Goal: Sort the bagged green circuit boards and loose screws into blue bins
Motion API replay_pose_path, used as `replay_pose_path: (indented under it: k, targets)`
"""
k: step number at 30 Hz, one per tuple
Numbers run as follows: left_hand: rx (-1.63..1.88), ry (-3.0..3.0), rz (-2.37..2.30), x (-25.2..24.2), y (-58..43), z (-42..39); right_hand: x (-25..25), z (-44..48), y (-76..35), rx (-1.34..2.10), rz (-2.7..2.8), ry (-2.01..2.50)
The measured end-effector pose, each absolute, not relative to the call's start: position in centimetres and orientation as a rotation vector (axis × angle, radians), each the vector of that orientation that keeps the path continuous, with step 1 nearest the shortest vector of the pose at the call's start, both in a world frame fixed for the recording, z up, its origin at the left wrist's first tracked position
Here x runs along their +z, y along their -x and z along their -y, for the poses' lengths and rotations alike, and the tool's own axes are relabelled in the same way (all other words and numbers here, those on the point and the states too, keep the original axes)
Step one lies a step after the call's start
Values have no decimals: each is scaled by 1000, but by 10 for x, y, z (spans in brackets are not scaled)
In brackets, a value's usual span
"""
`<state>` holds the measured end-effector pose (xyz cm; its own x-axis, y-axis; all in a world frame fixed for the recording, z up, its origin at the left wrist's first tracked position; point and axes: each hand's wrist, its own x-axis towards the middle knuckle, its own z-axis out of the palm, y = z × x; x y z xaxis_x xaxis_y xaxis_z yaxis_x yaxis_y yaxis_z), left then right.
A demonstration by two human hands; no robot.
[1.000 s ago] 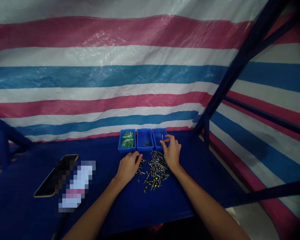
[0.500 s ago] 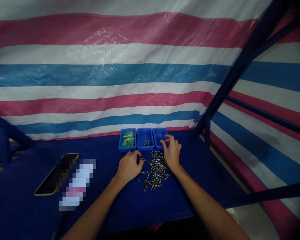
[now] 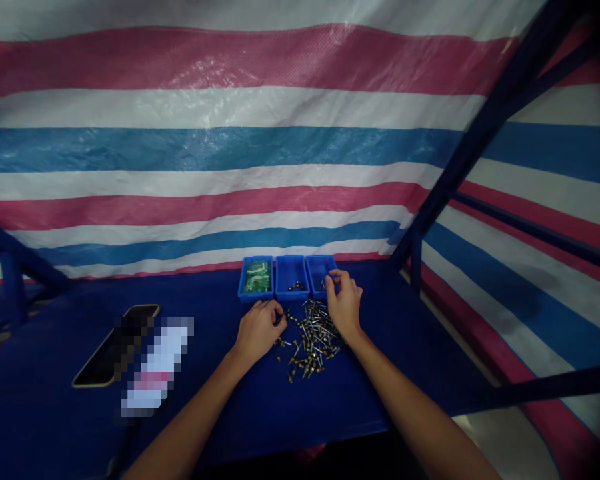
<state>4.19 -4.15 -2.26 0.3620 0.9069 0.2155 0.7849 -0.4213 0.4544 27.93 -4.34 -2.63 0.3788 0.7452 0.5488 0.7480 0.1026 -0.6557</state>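
A loose pile of small metal screw-like pieces (image 3: 316, 337) lies on the blue table. At its left edge is my left hand (image 3: 260, 328), fingers curled together around something dark and small that I cannot make out. My right hand (image 3: 344, 303) is at the front edge of the right blue bin (image 3: 321, 260), thumb and fingers bent close together; their tips are too small to read. Inside that bin a thin metal piece shows by the fingertips. The middle blue bin (image 3: 291, 261) holds a few metal pieces, and the left blue bin (image 3: 256, 259) holds green-and-clear items.
A phone (image 3: 100, 353) and a blurred white object (image 3: 157, 367) lie on the table (image 3: 260, 417) to the left. Dark blue frame bars (image 3: 443, 173) rise at the right. Striped sheeting (image 3: 220, 150) hangs behind the bins.
A thin metal piece now shows in the right bin beside my right fingertips. My right fingers have drawn slightly closer together. Pieces beside my left fingers have shifted slightly.
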Motion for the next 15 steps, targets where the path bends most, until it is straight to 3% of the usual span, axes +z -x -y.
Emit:
replay_pose_path:
  k: [15]
  targets:
    - [785,-2438,-1293,-26,-37,42,-18,49,-276,48,1385,1491]
